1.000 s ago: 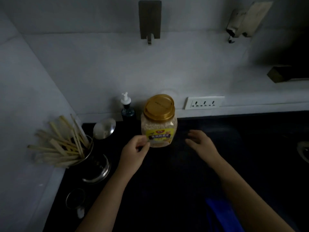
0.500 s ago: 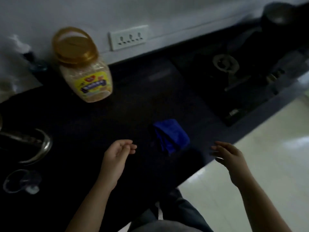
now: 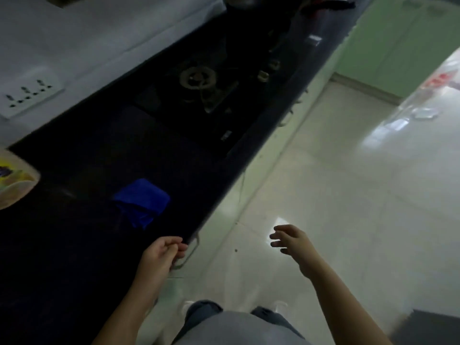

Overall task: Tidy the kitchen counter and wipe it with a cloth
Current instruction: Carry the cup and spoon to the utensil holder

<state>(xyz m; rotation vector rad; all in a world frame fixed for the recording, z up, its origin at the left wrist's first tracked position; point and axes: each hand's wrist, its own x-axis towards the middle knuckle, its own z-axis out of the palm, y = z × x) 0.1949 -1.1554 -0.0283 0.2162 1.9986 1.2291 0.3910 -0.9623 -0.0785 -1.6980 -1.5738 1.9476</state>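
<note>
Blue cloth (image 3: 143,201) lies crumpled on the dark counter (image 3: 74,245) near its front edge, with the hob (image 3: 196,78) farther right. Left hand (image 3: 161,255) is loosely curled and empty just short of the cloth; right hand (image 3: 290,241) is relaxed, fingers apart, empty over the floor (image 3: 348,195). Risk: a careless swipe in this dim light may knock the cloth off the edge

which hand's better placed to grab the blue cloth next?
Left. The left hand hovers at the front edge of the counter, just short of the blue cloth, holding nothing. The right hand is out over the floor, farther from it.
</note>
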